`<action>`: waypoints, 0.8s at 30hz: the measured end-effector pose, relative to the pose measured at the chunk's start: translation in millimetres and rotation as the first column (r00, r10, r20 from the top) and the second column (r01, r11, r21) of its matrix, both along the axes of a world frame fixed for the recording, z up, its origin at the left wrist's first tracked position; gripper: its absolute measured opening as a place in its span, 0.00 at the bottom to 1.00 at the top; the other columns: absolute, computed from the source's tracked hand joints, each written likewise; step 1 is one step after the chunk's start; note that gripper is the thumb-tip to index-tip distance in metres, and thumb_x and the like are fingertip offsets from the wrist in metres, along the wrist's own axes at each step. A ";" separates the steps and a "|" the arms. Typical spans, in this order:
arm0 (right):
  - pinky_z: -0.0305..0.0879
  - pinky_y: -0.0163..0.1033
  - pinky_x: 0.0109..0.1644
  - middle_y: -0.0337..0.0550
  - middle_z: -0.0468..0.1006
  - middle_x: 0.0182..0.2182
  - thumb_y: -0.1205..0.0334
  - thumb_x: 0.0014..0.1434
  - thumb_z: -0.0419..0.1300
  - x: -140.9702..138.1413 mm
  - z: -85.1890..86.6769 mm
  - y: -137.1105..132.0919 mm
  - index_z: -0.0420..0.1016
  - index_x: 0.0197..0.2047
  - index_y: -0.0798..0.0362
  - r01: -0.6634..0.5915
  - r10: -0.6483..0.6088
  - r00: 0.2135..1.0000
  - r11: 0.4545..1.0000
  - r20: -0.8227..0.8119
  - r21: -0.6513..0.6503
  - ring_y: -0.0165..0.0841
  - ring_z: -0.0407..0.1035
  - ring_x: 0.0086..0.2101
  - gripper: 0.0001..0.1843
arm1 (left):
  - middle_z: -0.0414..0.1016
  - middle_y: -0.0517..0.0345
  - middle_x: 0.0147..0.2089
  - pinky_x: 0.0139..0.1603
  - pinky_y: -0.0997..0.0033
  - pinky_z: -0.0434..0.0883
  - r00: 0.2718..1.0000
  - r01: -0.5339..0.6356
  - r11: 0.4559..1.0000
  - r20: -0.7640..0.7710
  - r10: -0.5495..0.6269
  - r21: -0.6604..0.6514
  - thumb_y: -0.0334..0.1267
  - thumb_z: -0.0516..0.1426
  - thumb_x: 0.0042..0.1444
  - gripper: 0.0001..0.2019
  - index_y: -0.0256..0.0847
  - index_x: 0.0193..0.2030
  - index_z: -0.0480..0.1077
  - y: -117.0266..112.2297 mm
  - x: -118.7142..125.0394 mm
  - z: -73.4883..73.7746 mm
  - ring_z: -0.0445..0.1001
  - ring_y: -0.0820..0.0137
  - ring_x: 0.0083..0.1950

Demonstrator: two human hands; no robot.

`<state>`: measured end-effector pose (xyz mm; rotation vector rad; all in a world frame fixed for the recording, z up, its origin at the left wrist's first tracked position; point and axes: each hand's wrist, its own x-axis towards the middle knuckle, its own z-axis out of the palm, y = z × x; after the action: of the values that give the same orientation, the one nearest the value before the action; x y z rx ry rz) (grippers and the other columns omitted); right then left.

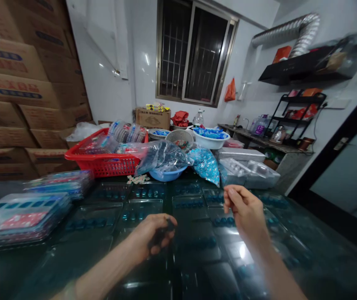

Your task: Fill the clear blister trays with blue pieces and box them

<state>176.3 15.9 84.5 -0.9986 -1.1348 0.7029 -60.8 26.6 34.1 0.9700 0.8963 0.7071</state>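
My left hand [158, 234] is curled above the middle of the table, closed around small dark pieces [162, 233] whose kind is too blurred to make out. Further right, my right hand [243, 206] has thumb and fingertips pinched together over the trays; anything between them is hidden. Beneath both hands, clear plastic blister trays [143, 205] lie in rows on a dark green tabletop [168, 193]. Rows of small blue pieces [134, 214] show in the compartments of several trays.
Filled clear packs [18, 216] are stacked at the left. Along the back stand a red basket [112, 164] of packs, a blue basin [167, 174] under a plastic bag, a bag of blue pieces [205, 164], a white basin [211, 143] and stacked clear trays [247, 171].
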 end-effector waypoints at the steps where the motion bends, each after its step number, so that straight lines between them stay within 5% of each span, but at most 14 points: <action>1: 0.59 0.32 0.21 0.40 0.67 0.24 0.55 0.53 0.52 -2.8 -3.9 20.7 0.68 0.35 0.56 0.047 -0.048 0.992 0.999 0.118 0.011 0.25 0.60 0.20 0.13 | 0.66 0.57 0.26 0.11 0.83 0.44 1.000 -0.006 1.000 0.006 0.006 0.003 0.36 0.51 0.44 0.12 0.37 0.37 0.66 -0.2 -3.9 1.3 0.59 0.79 0.18; 6: 0.61 0.33 0.22 0.39 0.70 0.24 0.51 0.54 0.48 -2.5 -29.7 129.8 0.63 0.43 0.58 0.230 -0.179 0.858 0.972 0.481 -0.049 0.28 0.64 0.21 0.20 | 0.66 0.60 0.26 0.11 0.83 0.41 0.997 -0.078 0.996 0.013 0.078 -0.032 0.38 0.52 0.46 0.11 0.39 0.38 0.64 -2.5 -19.5 10.4 0.57 0.80 0.17; 11: 0.62 0.39 0.34 0.41 0.71 0.25 0.56 0.52 0.54 19.9 -54.3 203.2 0.68 0.30 0.58 0.404 -0.218 0.688 0.908 0.692 -0.115 0.31 0.66 0.29 0.12 | 0.65 0.62 0.26 0.11 0.83 0.39 0.984 -0.173 0.979 0.013 0.176 -0.107 0.41 0.54 0.47 0.11 0.41 0.37 0.62 1.9 -32.0 11.3 0.57 0.81 0.17; 18: 0.61 0.43 0.43 0.42 0.70 0.37 0.59 0.56 0.52 25.9 -86.2 228.1 0.68 0.39 0.57 0.475 -0.111 0.516 0.862 0.849 -0.176 0.31 0.66 0.38 0.11 | 0.64 0.61 0.27 0.12 0.82 0.42 0.972 -0.232 0.963 0.016 0.236 -0.134 0.40 0.57 0.44 0.14 0.39 0.38 0.64 14.5 -29.3 5.3 0.58 0.81 0.18; 24: 0.59 0.47 0.45 0.46 0.71 0.38 0.62 0.54 0.54 24.5 -69.4 218.7 0.69 0.39 0.58 0.434 -0.111 0.523 0.888 0.845 -0.152 0.36 0.65 0.41 0.10 | 0.62 0.61 0.27 0.12 0.82 0.41 0.970 -0.211 0.973 0.099 0.220 -0.094 0.37 0.54 0.46 0.09 0.38 0.35 0.64 17.3 -13.3 7.8 0.58 0.81 0.18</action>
<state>200.8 234.7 15.1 -1.9016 -1.6232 0.1136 -74.1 43.8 41.9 0.7590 0.9358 0.8922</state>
